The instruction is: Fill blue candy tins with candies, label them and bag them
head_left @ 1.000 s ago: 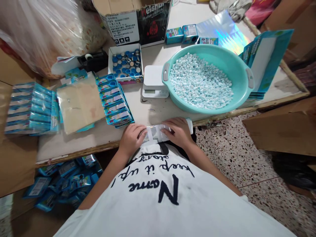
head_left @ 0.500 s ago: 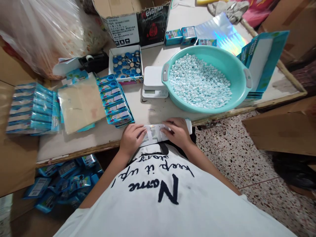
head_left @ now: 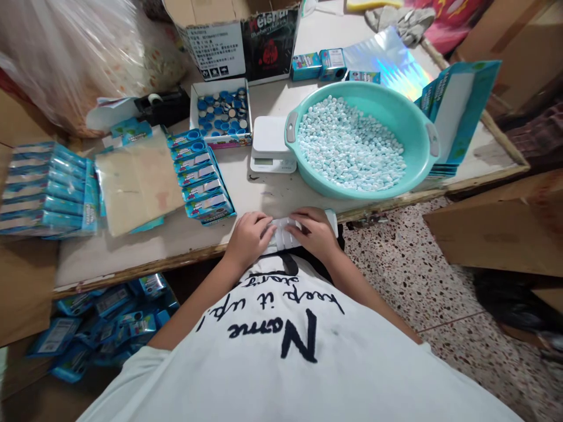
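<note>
Both of my hands rest at the table's near edge, pressed on a small white and clear packet [head_left: 281,233]. My left hand [head_left: 248,236] has its fingers curled over the packet's left end. My right hand [head_left: 314,231] covers its right end, and a white strip sticks out past it toward the edge. Just beyond them stands a teal basin [head_left: 421,126] full of small pale blue and white candies [head_left: 349,146]. A white scale [head_left: 270,145] sits left of the basin.
A row of blue packets [head_left: 202,179] and a beige sheet [head_left: 136,184] lie left of my hands, with stacked blue boxes [head_left: 48,190] at far left. A tray of blue caps [head_left: 222,111], a cardboard box [head_left: 240,35] and tape dispenser [head_left: 160,105] stand behind. More blue packets [head_left: 101,319] lie below the table.
My left hand has slid right along the packet, so the two hands are now closer together and cover most of it. The view has shifted slightly.
</note>
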`<state>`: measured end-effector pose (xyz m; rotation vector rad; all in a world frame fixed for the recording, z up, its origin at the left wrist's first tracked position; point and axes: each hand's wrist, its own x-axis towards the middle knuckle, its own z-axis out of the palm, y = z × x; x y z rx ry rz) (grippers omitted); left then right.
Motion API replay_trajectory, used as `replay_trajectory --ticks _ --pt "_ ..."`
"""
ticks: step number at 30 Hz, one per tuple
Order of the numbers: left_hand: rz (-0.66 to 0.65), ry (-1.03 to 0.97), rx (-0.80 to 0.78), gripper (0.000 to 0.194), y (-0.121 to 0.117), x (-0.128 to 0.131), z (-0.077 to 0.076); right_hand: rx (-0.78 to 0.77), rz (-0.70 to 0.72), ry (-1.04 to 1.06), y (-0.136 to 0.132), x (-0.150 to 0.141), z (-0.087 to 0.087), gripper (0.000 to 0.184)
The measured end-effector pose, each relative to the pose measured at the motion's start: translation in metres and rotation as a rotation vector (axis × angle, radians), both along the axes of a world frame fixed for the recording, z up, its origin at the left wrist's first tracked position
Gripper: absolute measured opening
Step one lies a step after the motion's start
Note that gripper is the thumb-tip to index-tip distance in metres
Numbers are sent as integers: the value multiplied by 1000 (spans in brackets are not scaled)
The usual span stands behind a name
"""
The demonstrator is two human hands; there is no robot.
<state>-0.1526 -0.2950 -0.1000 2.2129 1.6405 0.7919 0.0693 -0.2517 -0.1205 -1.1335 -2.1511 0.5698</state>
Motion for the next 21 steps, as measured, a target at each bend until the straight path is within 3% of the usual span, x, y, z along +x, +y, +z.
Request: replay_trajectory --ticks 7,13,21 --pt "44 -66 83 26 -8 -1 0 -54 -25 -29 6 8 7 30" --pt "60 -52 9 26 -4 -2 -1 -228 51 -80 17 21 19 23" --pt "53 -83 -47 26 -2 -3 2 -365 44 -118 23 14 33 26"
